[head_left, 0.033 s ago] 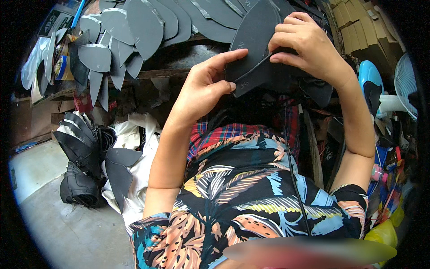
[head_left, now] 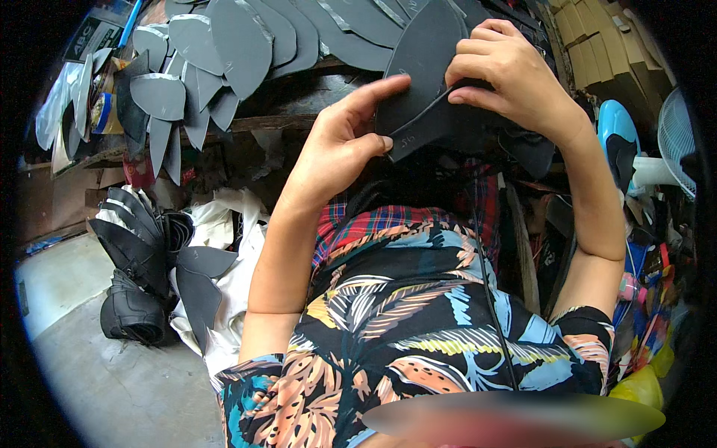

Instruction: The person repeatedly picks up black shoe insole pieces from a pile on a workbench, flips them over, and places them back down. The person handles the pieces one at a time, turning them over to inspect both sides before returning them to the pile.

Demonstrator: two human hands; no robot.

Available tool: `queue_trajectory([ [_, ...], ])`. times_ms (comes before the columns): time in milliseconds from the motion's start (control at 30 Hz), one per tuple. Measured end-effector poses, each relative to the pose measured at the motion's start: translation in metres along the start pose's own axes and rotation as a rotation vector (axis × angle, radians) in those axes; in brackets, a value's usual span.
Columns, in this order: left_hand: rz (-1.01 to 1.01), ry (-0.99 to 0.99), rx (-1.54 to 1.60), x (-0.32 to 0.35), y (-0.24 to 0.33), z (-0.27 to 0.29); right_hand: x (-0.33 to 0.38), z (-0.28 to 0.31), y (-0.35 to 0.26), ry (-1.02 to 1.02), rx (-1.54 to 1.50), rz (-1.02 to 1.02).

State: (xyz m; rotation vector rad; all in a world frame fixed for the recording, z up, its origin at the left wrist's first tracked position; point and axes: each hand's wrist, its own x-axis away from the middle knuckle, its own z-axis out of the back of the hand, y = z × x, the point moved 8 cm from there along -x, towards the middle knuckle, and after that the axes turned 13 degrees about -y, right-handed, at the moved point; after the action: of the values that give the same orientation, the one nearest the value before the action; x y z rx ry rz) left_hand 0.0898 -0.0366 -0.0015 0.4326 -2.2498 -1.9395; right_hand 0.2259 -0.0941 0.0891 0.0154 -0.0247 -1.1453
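Both hands work on a dark grey, foam-like panel (head_left: 423, 56) with a curved outline, held up at the top centre. A joined or overlapping edge runs slantwise across it, with a lower black strip (head_left: 422, 138) beneath that bears a small pale marking. My left hand (head_left: 347, 134) holds the left side, its thumb on the strip's corner and its index finger stretched over the panel. Curled around the edge on the right, my right hand (head_left: 508, 78) pinches the panel between thumb and fingers. What its fingertips press on is partly hidden.
Several grey leaf-shaped pieces (head_left: 243, 48) lie on the bench and overhang its front edge. Rolled black bundles (head_left: 133, 306) and white cloth (head_left: 237, 299) sit at lower left. Cardboard (head_left: 605, 45) and a white fan (head_left: 676, 142) stand at right.
My left index finger has shifted slightly up and left on the panel. The lower strip has tilted a little; my right hand has barely moved.
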Motion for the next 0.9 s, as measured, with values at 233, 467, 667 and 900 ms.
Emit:
queue_trajectory([
  [233,-0.025,0.017,0.046,0.0,0.0,0.001,0.001,-0.005,0.004,0.073,0.069,-0.03],
  [467,0.071,0.076,0.015,-0.011,-0.008,0.004,0.0,0.001,-0.006,0.097,0.087,-0.022],
  [667,0.062,0.16,-0.006,-0.012,-0.008,0.004,-0.003,0.005,-0.015,0.109,0.098,0.007],
  [900,0.096,0.099,0.089,-0.014,-0.012,0.004,-0.009,0.007,-0.024,0.147,0.145,0.016],
])
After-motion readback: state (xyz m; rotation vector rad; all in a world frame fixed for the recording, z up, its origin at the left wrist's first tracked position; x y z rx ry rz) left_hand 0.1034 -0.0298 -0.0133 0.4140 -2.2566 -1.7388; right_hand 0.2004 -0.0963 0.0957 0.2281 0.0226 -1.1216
